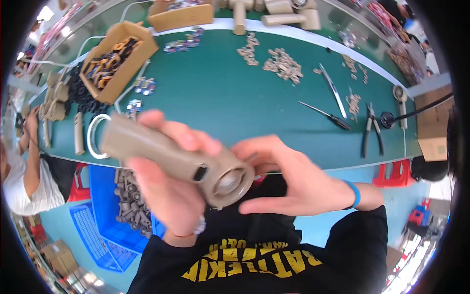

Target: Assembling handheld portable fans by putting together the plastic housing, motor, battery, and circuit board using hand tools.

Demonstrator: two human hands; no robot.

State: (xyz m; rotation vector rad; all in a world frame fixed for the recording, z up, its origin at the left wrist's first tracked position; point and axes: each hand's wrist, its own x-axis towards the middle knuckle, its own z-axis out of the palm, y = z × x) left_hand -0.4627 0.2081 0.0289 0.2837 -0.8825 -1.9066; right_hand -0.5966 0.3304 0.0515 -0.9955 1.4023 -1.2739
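Note:
My left hand [171, 191] is wrapped round a tan plastic housing [166, 152], which has a thick tubular handle and a round, ring-shaped head. The housing is held tilted above the table's near edge, handle toward the upper left and head toward the lower right. A small black oval part sits on its side near the head, and something clear or silvery shows inside the ring. Beside the head, my right hand [308, 183] is open, thumb apart from the fingers. Its fingertips come close to the head's edge and are partly hidden; whether they touch it I cannot tell.
On the green table [210, 88] lie a screwdriver [325, 116], tweezers [333, 91], pliers [372, 130] and small tan parts [284, 66]. A cardboard box [139, 66] of black-and-orange parts and a white ring [91, 136] are left. A blue crate [105, 210] stands below; a co-worker's arm [32, 157] reaches in.

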